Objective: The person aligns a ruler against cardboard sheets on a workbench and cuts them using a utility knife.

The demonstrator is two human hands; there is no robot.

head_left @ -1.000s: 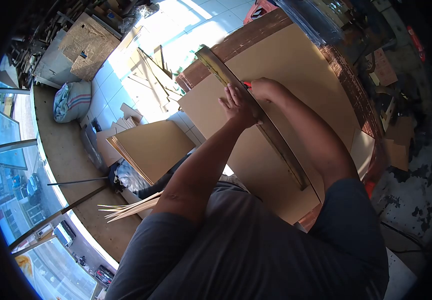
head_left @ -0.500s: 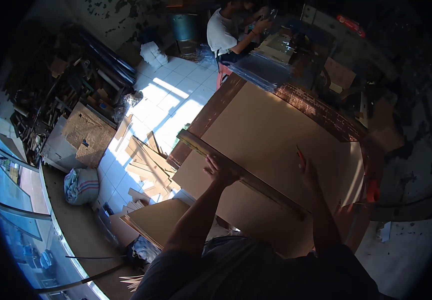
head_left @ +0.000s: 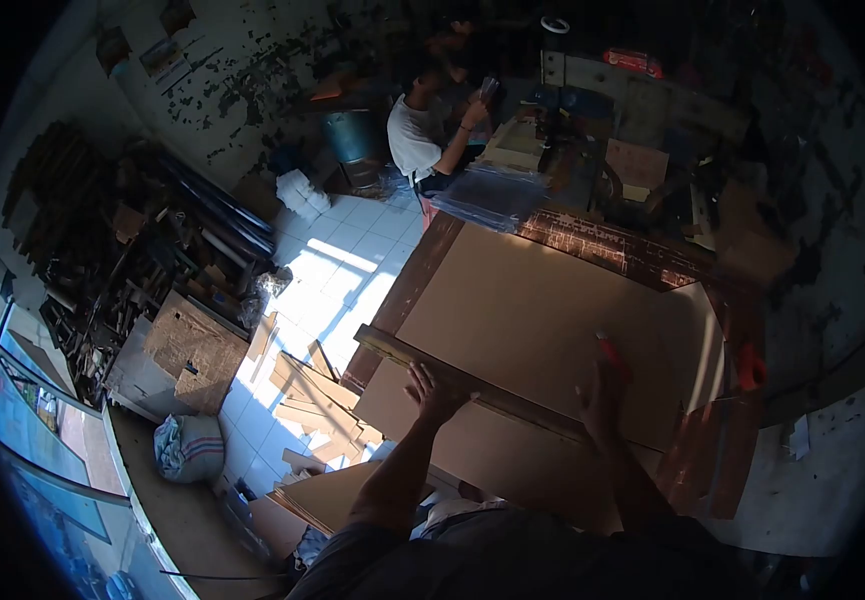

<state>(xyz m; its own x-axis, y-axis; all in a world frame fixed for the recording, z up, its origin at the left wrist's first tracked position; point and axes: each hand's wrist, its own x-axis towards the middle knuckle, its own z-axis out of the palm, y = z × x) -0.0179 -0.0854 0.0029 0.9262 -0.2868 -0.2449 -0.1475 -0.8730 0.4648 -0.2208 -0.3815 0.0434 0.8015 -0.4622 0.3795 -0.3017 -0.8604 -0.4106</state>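
A long straight bar [head_left: 512,402] lies across brown sheets [head_left: 542,310] on the worktable. My left hand [head_left: 436,395] rests on the bar near its left part, with the fingers spread. Over the sheet on the far side of the bar, my right hand [head_left: 602,395] is closed around a red tool [head_left: 609,352]. The tool is blurred, and its tip cannot be made out. A second part of the board [head_left: 512,455] shows on the near side of the bar.
A person in a white shirt [head_left: 414,138] sits beyond the table, near a plastic-wrapped stack [head_left: 487,195]. Wood scraps [head_left: 317,400] lie on the tiled floor at left. More sheets [head_left: 337,492] stand near my left arm. A red object [head_left: 749,368] is at the table's right edge.
My right hand has moved away from the bar toward the right with the red tool. My left hand stays on the bar. The view has tilted up, showing the person beyond the table.
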